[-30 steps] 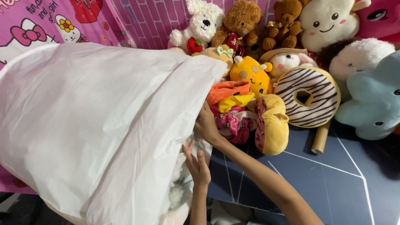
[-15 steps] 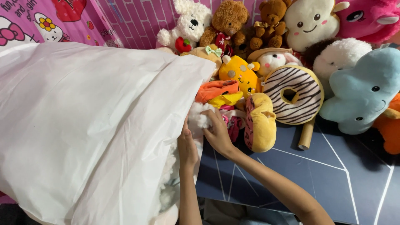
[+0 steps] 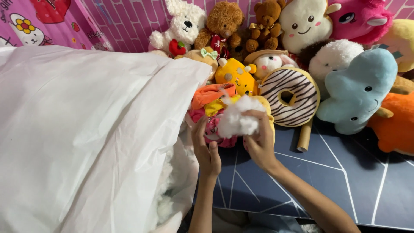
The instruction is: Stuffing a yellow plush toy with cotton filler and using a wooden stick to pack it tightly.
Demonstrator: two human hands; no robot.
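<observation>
A large white fabric bag fills the left of the view, its open mouth facing right with white stuffing showing inside. My right hand holds a clump of white fluffy stuffing just outside the bag's mouth. My left hand is beside it, fingers apart, next to the bag's edge and the clump. Behind the hands lie small plush toys in orange, yellow and pink.
A row of plush toys lines the back: a white dog, brown bears, a striped doughnut cushion, a light blue plush, an orange one. A dark blue mat with white lines lies under my arms. Pink patterned wall behind.
My right hand has come out of the bag's mouth, pulling a clump of white stuffing with it. My left hand has stayed by the bag's edge. The view shifted a little left.
</observation>
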